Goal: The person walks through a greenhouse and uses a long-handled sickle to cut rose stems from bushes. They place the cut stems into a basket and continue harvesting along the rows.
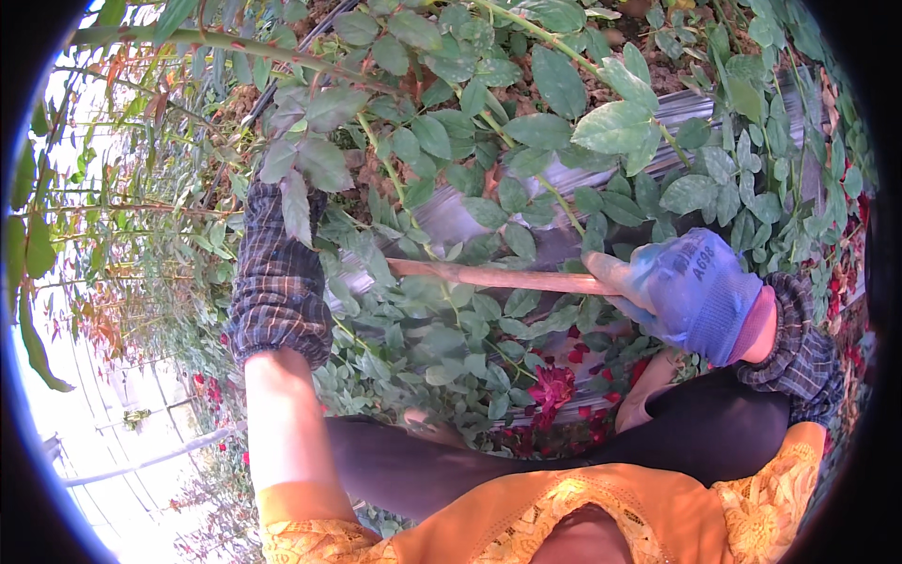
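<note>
My right hand (662, 289), in a blue-purple knit work glove with a printed mark, grips a wooden handle (493, 275). The handle runs left from it, roughly level, among green rose leaves (430, 338). Its left end meets the leaves, and no tool head shows. My left arm, in a dark plaid sleeve cover (278, 282), reaches forward into the rose bush. Leaves (324, 162) hide my left hand, so what it holds cannot be seen. A thorny rose stem (232, 44) arches above that arm.
Shiny plastic mulch film (458, 218) lies over brown soil (521, 99) under the foliage. A wilted red rose (552, 388) and loose petals lie near my dark-clad legs (423, 458). More thorny stems cross at left, before a bright metal frame (155, 455).
</note>
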The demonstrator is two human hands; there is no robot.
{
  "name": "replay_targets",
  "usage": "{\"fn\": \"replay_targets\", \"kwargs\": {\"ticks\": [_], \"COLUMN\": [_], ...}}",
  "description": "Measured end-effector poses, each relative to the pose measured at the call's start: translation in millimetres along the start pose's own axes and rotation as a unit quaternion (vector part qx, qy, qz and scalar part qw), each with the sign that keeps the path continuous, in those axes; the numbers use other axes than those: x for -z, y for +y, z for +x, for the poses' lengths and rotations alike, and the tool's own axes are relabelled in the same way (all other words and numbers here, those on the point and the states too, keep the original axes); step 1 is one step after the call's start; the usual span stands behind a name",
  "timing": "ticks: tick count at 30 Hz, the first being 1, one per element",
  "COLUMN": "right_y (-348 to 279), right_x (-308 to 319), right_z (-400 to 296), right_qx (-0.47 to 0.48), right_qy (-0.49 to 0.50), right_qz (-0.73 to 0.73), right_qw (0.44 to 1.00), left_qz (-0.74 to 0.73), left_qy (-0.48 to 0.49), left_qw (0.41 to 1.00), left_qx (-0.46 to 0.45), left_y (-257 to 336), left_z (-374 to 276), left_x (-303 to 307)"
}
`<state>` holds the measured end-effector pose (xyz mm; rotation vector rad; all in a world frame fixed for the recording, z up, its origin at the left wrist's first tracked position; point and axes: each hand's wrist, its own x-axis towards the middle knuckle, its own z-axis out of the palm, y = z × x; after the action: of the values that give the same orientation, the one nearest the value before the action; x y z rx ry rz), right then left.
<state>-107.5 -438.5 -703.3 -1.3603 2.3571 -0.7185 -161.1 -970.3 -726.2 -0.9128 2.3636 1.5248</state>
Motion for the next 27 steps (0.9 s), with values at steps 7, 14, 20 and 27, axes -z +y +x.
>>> {"fn": "replay_targets", "kwargs": {"ticks": [7, 14, 20, 27], "right_y": [-2, 0, -25, -82], "right_x": [4, 5, 45, 74], "right_z": [-2, 1, 12, 33], "right_qx": [0.009, 0.032, -0.094, -0.323], "right_qy": [-0.003, 0.012, -0.119, -0.079], "right_qz": [0.005, 0.016, 0.124, 0.229], "right_qw": [1.0, 0.999, 0.981, 0.915], "left_qz": [0.0, -0.086, -0.207, -0.295], "left_qy": [-0.004, -0.012, 0.111, 0.118], "left_qw": [1.0, 0.996, 0.956, 0.945], "left_qx": [0.003, -0.02, -0.175, -0.08], "left_y": [-15, -7, 14, -76], "left_z": [-15, -65, -185, -196], "left_x": [-18, -18, 46, 96]}}
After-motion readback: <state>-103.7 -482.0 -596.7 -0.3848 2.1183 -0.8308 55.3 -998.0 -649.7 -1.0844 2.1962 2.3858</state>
